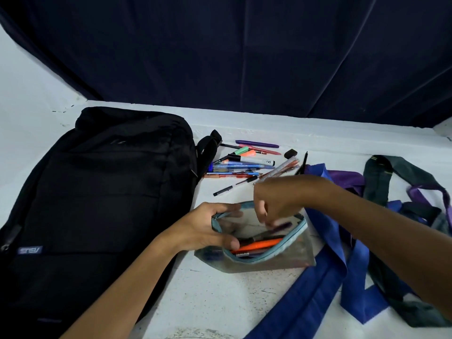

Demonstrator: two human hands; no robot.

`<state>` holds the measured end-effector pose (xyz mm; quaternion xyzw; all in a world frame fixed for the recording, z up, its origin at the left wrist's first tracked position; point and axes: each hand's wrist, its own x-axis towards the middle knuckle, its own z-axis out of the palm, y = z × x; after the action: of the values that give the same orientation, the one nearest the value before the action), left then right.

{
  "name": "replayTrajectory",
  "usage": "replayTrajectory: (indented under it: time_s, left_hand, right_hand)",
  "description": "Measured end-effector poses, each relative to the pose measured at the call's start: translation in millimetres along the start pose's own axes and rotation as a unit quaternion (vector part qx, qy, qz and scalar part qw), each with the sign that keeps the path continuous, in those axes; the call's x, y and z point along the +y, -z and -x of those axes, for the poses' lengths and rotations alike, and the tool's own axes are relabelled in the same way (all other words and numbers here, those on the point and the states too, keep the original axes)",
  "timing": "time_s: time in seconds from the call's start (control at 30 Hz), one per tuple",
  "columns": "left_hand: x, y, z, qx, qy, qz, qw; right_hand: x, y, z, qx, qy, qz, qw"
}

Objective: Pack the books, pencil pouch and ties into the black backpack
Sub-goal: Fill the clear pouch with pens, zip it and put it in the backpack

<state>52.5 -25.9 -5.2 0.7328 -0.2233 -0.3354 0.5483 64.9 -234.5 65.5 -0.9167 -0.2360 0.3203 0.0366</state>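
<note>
The clear plastic pencil pouch with a pale blue zip edge (259, 243) lies on the white bench (210, 294) near its middle, just at 3 o'clock of the flat black fabric backpack (97, 192). The left hand (208, 228) grips the pouch's mouth at its 9 o'clock end, thumb on the near lip and fingers curled over the far lip, holding it agape. The right hand (276, 199) reaches down into the opening with its fingers bunched; they appear to pinch a dark purple pen (281, 227), though blur makes this uncertain. An orange marker (259, 244) already sits inside.

The pouch looks light, limp and rather slick, so it would likely sag unless held by the stitched zip edge, the firmest place to grasp. The loose pens and markers (244, 162) at 12 o'clock of the pouch are stiff and light, prone to rolling, best taken mid-barrel. The blue, purple and dark green cloth ties (354, 241), tangled at 3 o'clock, are soft and floppy and probably need gathering or folding before lifting. No books are visible.
</note>
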Motion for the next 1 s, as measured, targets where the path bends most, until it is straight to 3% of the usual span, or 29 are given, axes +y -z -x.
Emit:
replayTrajectory:
  time_s: [0.07, 0.13, 0.2, 0.6, 0.77, 0.83, 0.93, 1.0]
  left_hand:
    - [2, -2, 0, -0.013, -0.007, -0.001, 1.0]
    - [4, -3, 1, -0.018, -0.006, -0.003, 1.0]
    - [3, -3, 1, -0.006, 0.0, -0.004, 1.0]
    - [-6, 0, -3, 0.014, 0.039, 0.0, 0.999]
    - [-6, 1, -1, 0.015, 0.034, -0.002, 0.999]
    - [-6, 1, -2, 0.016, 0.04, -0.009, 0.999]
    - [-6, 1, -2, 0.012, 0.045, -0.013, 0.999]
    - [-3, 0, -1, 0.0, 0.04, -0.003, 0.999]
  right_hand:
    - [11, 15, -7, 0.07, 0.013, -0.082, 0.994]
    - [24, 24, -26, 0.186, 0.013, -0.156, 0.97]
    - [35, 25, -50, 0.25, 0.008, -0.177, 0.952]
    - [50, 7, -127, 0.166, 0.008, -0.084, 0.982]
    - [48, 2, -120, 0.198, 0.038, -0.065, 0.977]
    - [45, 7, -108, 0.266, 0.045, -0.12, 0.956]
    - [35, 21, -83, 0.386, 0.047, -0.293, 0.873]
    - [29, 30, -60, 0.395, 0.066, -0.397, 0.826]
